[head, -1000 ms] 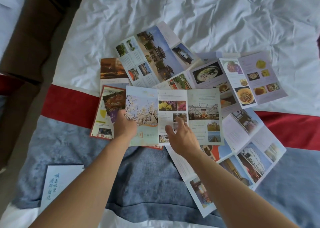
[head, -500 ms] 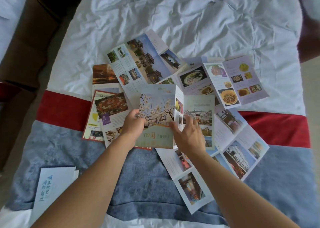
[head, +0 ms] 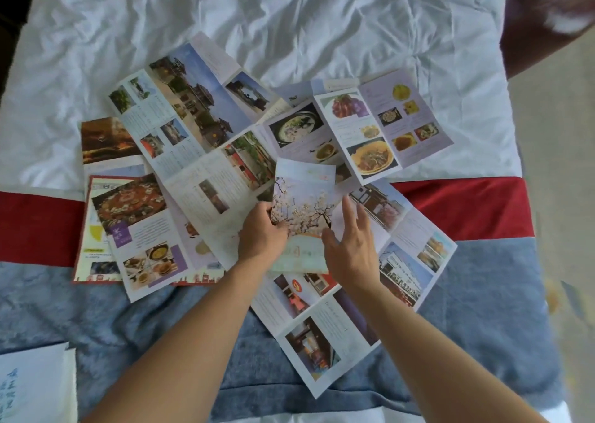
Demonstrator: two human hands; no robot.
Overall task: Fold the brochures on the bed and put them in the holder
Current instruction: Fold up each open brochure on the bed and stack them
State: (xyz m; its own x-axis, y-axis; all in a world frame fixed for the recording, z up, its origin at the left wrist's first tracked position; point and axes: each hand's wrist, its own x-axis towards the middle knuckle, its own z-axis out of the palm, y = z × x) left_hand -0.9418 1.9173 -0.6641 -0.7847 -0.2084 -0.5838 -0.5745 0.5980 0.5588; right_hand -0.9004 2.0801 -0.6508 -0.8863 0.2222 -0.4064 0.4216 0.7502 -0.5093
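Observation:
A brochure with a blossom-tree cover [head: 304, 210] lies folded to one panel on top of the pile, in the middle of the bed. My left hand [head: 262, 234] pinches its left edge. My right hand [head: 352, 245] rests flat on its right edge with the fingers spread. Several unfolded brochures lie around it: one with temple photos [head: 190, 107], one with food dishes [head: 380, 123], one with buildings [head: 402, 255] and one with a round banquet table [head: 141, 229]. A white card-like holder with blue writing [head: 32, 387] shows at the bottom left corner.
The brochures lie across a white crumpled sheet [head: 289, 20], a red band [head: 467, 207] and a blue-grey blanket [head: 128, 326]. The bed's right edge runs down beside a pale floor [head: 563, 165]. A dark object [head: 531, 36] sits at the top right.
The blossom brochure went from fully spread to folded into one panel. Both hands shifted right with it. The camera view slid left and down over the bed.

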